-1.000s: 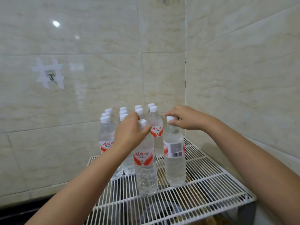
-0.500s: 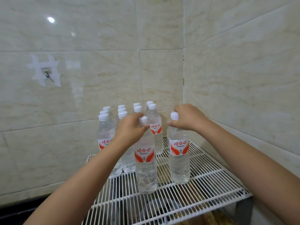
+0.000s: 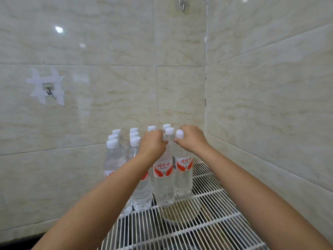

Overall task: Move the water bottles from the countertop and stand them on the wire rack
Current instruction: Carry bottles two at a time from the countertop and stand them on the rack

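Observation:
Several clear water bottles with white caps and red labels stand upright on the white wire rack [image 3: 212,221], packed in rows toward the tiled corner. My left hand [image 3: 153,145] grips the neck of the front middle bottle [image 3: 164,181], hiding its cap. My right hand [image 3: 191,139] holds the neck of the rightmost bottle [image 3: 183,177] just under its cap. These two bottles stand side by side, touching, with their bases on the wires. The left bottle [image 3: 114,159] stands at the rack's left edge.
Tiled walls close in behind and on the right of the rack. A taped metal hook [image 3: 48,90] hangs on the left wall. A round pot or bowl [image 3: 180,212] shows through the wires below. The rack's right and front wires are bare.
Both hands have pushed their bottles back and together toward the other bottles. The rightmost bottle now stands against the middle one. The view has tilted up slightly.

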A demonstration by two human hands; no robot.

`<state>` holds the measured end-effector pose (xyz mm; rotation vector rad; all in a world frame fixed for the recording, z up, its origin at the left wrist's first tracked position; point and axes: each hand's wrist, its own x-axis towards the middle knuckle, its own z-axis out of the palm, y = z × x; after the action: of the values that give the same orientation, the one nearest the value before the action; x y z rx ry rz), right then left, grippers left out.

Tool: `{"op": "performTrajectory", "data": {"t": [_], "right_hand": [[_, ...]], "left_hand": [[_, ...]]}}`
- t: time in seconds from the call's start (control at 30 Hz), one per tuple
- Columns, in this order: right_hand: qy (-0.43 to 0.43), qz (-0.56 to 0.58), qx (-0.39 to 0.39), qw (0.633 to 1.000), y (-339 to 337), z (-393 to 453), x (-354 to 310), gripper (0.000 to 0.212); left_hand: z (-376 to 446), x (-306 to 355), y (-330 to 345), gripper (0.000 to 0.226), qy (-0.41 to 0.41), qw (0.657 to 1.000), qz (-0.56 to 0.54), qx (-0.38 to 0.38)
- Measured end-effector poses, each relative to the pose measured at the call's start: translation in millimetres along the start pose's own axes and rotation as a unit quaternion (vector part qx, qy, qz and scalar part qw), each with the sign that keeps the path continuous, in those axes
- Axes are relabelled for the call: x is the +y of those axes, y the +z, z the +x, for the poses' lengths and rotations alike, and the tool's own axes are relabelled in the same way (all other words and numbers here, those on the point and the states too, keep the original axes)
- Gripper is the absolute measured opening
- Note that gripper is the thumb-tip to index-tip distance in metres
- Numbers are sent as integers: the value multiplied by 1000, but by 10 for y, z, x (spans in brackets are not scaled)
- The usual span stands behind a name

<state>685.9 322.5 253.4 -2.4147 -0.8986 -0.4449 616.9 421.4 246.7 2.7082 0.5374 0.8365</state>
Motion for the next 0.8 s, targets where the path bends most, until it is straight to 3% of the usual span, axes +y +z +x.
{"op": "performTrajectory", "data": {"t": [0.2,0.43,0.63,0.73,0.8], "right_hand": [[10,45,-2,999,220,101,-50,34],[-13,31,14,999,291,79,20,39],[-50,-12,51,997,269,-179,-35,53],[-148,-43,153,976,342,-444,-205,46],[-208,9,116,971,455,-663,-448,44]], "left_hand": [[28,-155,37,26,25,997,78,3],[-12,-205,154,26,41,996,71,24],[-347,-355,-16,33,187,958,166,139],[-660,-611,-164,39,138,957,239,90],[-978,-826,-245,34,70,963,260,29]]}}
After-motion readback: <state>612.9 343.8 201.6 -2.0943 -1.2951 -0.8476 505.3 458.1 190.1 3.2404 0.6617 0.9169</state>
